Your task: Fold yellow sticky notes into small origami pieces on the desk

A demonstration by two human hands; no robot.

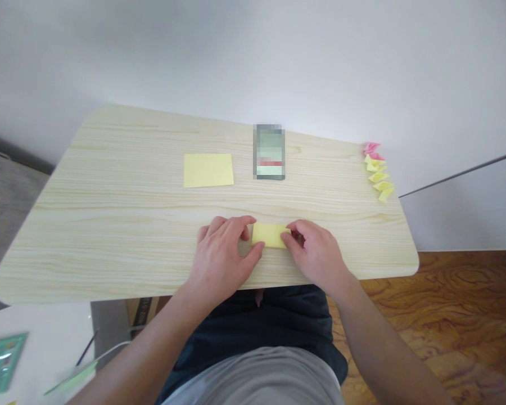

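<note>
- The left hand spreads thumb and forefinger at the left end of a yellow paper.
- The right hand pinches the paper's right end (near the table's front edge).
- Beyond lie a yellow sheet and a phone.

Tabletop: pale cream w/ fine wavy grain. Folded paper & flat sheet: plain yellow. Small folded pieces: yellow (one, however, pink). Floor: brown, swirled grain. Shirt: grey. Trousers: v. dk. blue. Wall: approx. white.
</note>
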